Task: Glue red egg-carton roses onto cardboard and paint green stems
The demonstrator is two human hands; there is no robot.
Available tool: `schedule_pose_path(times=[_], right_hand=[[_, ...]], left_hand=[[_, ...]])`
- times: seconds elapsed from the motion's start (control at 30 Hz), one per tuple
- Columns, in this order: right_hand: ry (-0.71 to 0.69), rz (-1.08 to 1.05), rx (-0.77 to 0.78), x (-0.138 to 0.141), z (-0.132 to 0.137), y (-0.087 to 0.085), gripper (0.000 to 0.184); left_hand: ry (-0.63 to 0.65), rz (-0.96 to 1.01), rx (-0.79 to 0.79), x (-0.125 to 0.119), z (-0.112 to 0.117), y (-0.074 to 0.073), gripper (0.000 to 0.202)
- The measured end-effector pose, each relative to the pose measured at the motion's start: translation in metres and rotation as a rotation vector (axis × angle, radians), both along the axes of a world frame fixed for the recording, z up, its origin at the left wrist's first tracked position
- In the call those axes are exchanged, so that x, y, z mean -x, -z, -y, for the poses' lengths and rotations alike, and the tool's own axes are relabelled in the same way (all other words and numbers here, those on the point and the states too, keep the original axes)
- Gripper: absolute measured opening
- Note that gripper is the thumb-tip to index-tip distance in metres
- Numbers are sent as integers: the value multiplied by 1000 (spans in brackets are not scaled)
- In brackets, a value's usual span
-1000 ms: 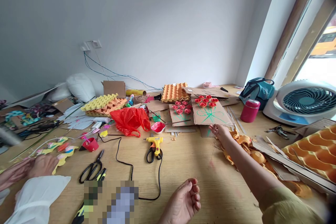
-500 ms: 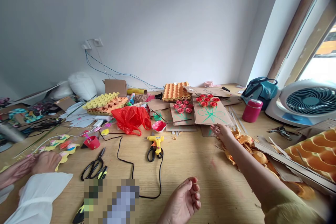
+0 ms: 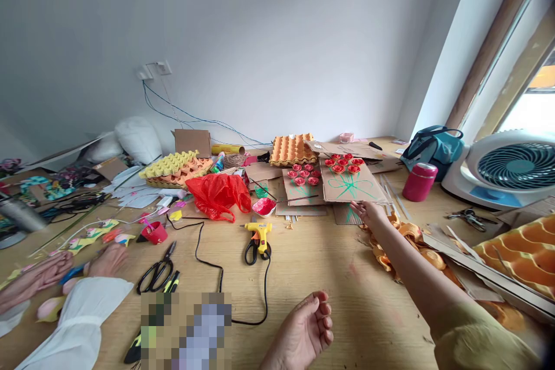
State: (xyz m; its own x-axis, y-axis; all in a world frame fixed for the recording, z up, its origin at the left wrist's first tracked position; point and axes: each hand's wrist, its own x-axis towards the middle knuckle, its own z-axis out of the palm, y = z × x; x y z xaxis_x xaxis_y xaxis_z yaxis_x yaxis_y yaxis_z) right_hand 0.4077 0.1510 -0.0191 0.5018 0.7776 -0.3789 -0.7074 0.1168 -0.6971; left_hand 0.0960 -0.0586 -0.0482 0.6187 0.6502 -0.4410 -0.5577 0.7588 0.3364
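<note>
My right hand point(image 3: 370, 215) reaches forward and grips the front edge of a cardboard sheet point(image 3: 333, 188). That sheet bears a cluster of red paper-pulp flowers point(image 3: 346, 163) and green painted stems with a bow shape. Close to me, my left hand point(image 3: 304, 326) rests above the table, palm turned inward and fingers loosely curled, holding nothing. Beside the gripped sheet lies a smaller cardboard piece point(image 3: 291, 195) with more red flowers. A yellow glue gun point(image 3: 260, 235) on a black stand is ahead of my left hand.
A co-worker's hands point(image 3: 106, 260) handle yellow pieces at left. Around lie scissors point(image 3: 156, 272), a red plastic bag point(image 3: 221, 193), a red-painted bowl point(image 3: 263, 206), egg trays point(image 3: 292, 149), orange scraps point(image 3: 410, 237), a pink jar point(image 3: 420, 182) and a fan point(image 3: 515, 167). The glue gun's cord crosses the table.
My right hand has closed in on the cardboard's front edge, and the sheet sits slightly differently. My left hand stays put. The co-worker's hands have moved apart.
</note>
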Motion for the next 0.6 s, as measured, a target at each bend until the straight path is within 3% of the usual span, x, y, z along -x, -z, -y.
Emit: schedule_pose_path(times=[0.33, 0.6], right_hand=[[-58, 29, 30, 8, 21, -5, 37], [-290, 134, 4, 26, 84, -13, 30]], left_hand=[[9, 9, 0, -1, 1, -6, 24], [10, 7, -20, -2, 2, -7, 31]])
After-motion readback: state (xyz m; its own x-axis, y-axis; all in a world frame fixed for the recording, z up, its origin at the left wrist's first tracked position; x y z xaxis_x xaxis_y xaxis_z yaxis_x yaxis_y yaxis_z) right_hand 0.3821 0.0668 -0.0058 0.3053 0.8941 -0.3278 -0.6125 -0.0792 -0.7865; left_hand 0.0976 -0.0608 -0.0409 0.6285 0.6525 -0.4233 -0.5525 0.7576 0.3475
